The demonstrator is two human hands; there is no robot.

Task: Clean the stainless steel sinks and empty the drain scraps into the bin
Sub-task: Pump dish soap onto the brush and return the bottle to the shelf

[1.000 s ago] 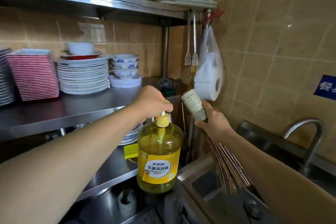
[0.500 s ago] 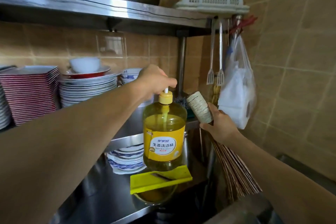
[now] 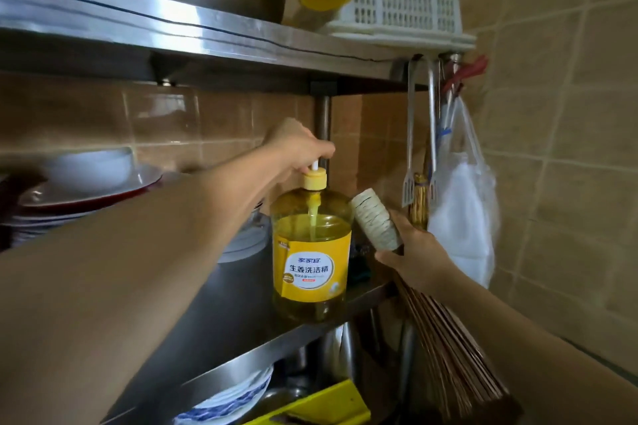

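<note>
Fingers of the left hand are curled over the white pump head of a large clear plastic bottle of yellow dish detergent with a yellow label, gripping it from above; whether the bottle is borne by that grip or rests on the middle stainless steel shelf cannot be told, as its base sits right at the shelf's front edge. Fingers of the right hand are wrapped round the cord-bound handle of a brown bamboo-splint scrubbing brush, whose splints fan downward toward the lower right. Bottle and brush handle are just beside each other, apart by a narrow gap. Behind the left forearm, stacked white plates and a bowl are noted on the same shelf; a white plastic bag and metal spatulas hang from the upper shelf at the tiled wall. No sink is in view. The step in hand is judged to be the setting of the detergent on the shelf, with the brush held ready for scrubbing. The next move is judged to call for the bottle to be seated fully back from the edge before the grip is released, and for the brush to be carried to the sinks.
</note>
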